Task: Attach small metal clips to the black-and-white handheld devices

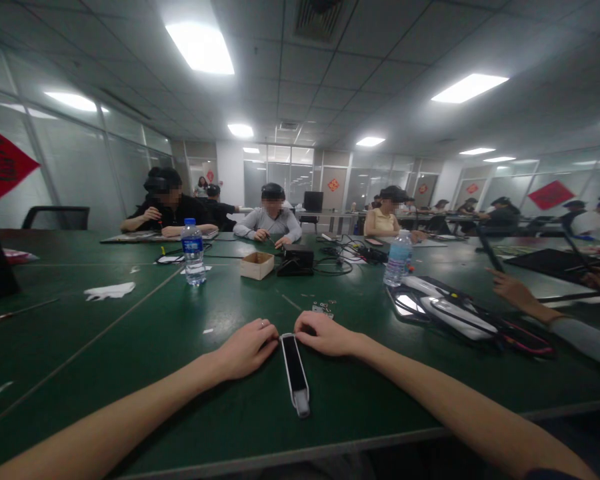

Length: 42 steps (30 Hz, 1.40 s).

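A long, narrow black device with a white frame point(294, 367) lies on the green table in front of me, its grey end piece point(301, 403) towards me. My left hand point(247, 348) rests at the left of its far end, a ring on one finger, thumb and fingers closed at the corner. At the opposite corner, my right hand point(325, 333) has its fingers curled in a pinch against the frame. The exact grip of the fingertips is too small to make out. Just beyond my right hand lie several small metal parts point(324, 307), partly hidden by it.
Water bottles point(194, 257) point(398, 260) stand left and right. A small open box point(257, 265) sits beside a black box-shaped thing point(296, 260). Cables and white devices point(457, 317) lie at right, near another person's hand point(517, 293). Crumpled white tissue point(110, 291) lies left. People sit opposite.
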Available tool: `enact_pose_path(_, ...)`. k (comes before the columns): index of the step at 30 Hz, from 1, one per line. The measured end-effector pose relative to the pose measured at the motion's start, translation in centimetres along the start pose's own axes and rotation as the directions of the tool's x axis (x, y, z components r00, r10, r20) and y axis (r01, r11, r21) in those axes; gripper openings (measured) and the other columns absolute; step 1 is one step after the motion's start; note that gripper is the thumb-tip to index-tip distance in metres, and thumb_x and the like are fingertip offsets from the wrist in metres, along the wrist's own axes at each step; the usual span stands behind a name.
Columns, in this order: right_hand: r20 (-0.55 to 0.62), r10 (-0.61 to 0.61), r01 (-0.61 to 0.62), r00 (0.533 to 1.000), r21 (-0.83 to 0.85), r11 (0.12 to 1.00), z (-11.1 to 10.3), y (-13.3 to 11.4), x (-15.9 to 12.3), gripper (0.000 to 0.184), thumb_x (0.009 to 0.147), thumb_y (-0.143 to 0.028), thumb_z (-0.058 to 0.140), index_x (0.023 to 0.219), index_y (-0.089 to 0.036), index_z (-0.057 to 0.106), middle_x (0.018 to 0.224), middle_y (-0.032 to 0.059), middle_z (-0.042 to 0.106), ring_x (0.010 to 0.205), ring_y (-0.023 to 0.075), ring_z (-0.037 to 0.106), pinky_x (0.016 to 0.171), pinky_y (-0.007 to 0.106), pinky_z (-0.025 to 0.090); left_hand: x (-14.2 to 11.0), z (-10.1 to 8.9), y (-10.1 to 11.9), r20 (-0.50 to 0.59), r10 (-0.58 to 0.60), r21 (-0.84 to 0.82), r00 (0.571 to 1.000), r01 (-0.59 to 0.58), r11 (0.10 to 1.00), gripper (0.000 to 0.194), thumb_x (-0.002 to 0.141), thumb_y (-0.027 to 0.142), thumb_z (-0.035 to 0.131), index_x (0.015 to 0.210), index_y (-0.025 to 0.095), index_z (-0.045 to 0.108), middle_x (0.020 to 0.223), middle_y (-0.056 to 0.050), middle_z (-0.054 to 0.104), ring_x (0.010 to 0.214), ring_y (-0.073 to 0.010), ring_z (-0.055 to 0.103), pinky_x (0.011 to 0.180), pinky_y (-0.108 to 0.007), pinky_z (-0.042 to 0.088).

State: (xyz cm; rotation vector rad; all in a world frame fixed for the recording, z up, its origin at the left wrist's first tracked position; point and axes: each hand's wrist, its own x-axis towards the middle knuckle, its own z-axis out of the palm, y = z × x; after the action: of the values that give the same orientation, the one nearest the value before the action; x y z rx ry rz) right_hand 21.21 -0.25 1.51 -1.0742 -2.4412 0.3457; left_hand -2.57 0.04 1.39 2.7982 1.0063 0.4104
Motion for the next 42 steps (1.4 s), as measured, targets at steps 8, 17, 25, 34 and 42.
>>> enact_pose_path(8,0.021,0.029,-0.029,0.999,-0.015,0.999,-0.5,-0.4,0.0,0.014,0.091,-0.025,0.055,0.089,-0.014,0.065,0.089,0.0054,0.064,0.08,0.0157,0.058,0.075,0.029,0.047,0.0,0.0,-0.1,0.002,0.006,-0.011,1.0,-0.006,1.0,0.015,0.097,0.025,0.043,0.098,0.019,0.057,0.096,-0.005,0.058,0.088,-0.0195,0.055,0.077,-0.031,0.045)
enact_pose_path(17,0.044,-0.006,0.008,0.999,-0.033,0.999,-1.5,-0.1,-0.3,0.013,0.083,-0.021,0.062,0.094,-0.014,0.065,0.089,0.0048,0.065,0.077,0.0148,0.058,0.071,0.027,0.048,-0.1,-0.1,0.1,-0.006,0.012,-0.004,1.0,-0.012,1.0,0.016,0.096,0.025,0.043,0.096,0.019,0.057,0.095,-0.006,0.059,0.089,-0.0204,0.055,0.076,-0.031,0.046)
enact_pose_path(25,0.043,-0.044,0.045,0.998,-0.037,0.998,-1.3,0.3,-0.3,0.012,0.081,-0.022,0.063,0.091,-0.015,0.065,0.088,0.004,0.065,0.077,0.0147,0.058,0.071,0.026,0.048,-0.1,0.1,-0.2,-0.005,0.009,-0.006,1.0,-0.009,1.0,0.016,0.097,0.026,0.043,0.098,0.02,0.058,0.095,-0.005,0.059,0.088,-0.0201,0.056,0.076,-0.031,0.045)
enact_pose_path(34,0.033,-0.051,0.052,0.998,-0.047,0.998,-1.3,-0.2,-0.2,0.012,0.082,-0.02,0.063,0.091,-0.013,0.066,0.086,0.0046,0.066,0.075,0.0145,0.058,0.069,0.025,0.048,-0.1,0.0,-0.2,-0.006,0.012,-0.007,1.0,-0.012,1.0,0.015,0.097,0.026,0.044,0.099,0.02,0.057,0.097,-0.005,0.059,0.089,-0.0199,0.056,0.076,-0.031,0.045)
enact_pose_path(42,0.024,-0.058,0.059,0.998,-0.048,0.997,-1.0,-0.2,-0.2,0.012,0.082,-0.02,0.063,0.091,-0.014,0.067,0.087,0.0051,0.067,0.076,0.0147,0.059,0.071,0.026,0.048,-0.2,-0.1,0.0,-0.007,0.014,0.002,1.0,-0.014,1.0,0.015,0.097,0.025,0.043,0.098,0.02,0.057,0.096,-0.005,0.059,0.089,-0.0203,0.056,0.076,-0.031,0.045)
